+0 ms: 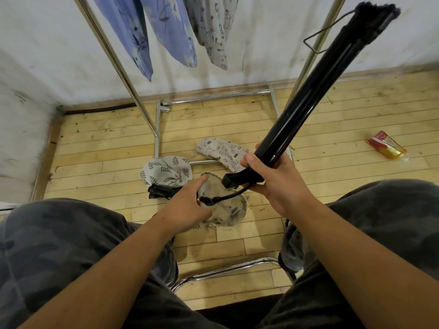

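Your right grip (273, 184) is curled tight round the lower end of the black folded pole (308, 98), which slants up and away to your right, its fuzzy tip high against the wall. Your left grip (187, 205) pinches the end of the black cord (228, 198) looping from the pole's base, thumb lying along the rim of the grey pouch (228, 214). Just beyond, on the wooden floor (99, 148), lie a leaf-print cloth (166, 170) and a patterned cloth (223, 150) by the metal rack (156, 138); a red and gold packet (386, 144) lies well apart to the right
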A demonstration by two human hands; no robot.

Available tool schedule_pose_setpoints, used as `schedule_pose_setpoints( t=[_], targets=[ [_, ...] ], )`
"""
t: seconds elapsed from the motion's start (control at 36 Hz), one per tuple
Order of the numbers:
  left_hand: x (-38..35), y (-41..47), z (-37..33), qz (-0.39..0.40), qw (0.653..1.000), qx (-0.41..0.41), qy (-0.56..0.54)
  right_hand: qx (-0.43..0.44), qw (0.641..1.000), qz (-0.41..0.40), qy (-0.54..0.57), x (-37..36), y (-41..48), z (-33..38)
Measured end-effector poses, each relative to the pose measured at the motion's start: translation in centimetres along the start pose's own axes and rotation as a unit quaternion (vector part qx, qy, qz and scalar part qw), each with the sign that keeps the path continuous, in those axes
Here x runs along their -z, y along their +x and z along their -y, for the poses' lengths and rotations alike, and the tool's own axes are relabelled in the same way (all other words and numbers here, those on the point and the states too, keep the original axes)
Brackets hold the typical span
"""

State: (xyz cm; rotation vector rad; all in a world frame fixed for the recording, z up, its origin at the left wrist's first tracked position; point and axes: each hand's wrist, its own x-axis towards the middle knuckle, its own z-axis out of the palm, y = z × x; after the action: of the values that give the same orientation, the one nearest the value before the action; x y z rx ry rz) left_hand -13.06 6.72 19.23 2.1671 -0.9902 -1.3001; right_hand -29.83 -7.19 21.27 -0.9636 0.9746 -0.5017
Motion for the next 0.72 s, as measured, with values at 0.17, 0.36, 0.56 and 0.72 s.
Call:
schedule_pose_setpoints(
  t=[0.17,0.36,0.56,0.72],
  targets=[
    [-0.1,0.6,0.8,0.001,0.999,-0.004,-0.047,-0.014,0.999,0.039,0.019,-0.1,0.0,-0.5],
    [-0.1,-0.1,-0.2,0.031,0.999,-0.029,-0.033,0.063,0.997,0.002,-0.048,-0.3,-0.2,-1.3],
    [-0.3,0.5,0.0,0.032,0.998,-0.014,-0.051,0.097,0.990,-0.032,-0.093,-0.1,-0.1,-1.9],
    [-0.3,0.8,-0.2,0.029,0.999,-0.011,-0.042,0.075,0.994,0.063,-0.055,-0.3,-0.5,-1.8]
  ],
)
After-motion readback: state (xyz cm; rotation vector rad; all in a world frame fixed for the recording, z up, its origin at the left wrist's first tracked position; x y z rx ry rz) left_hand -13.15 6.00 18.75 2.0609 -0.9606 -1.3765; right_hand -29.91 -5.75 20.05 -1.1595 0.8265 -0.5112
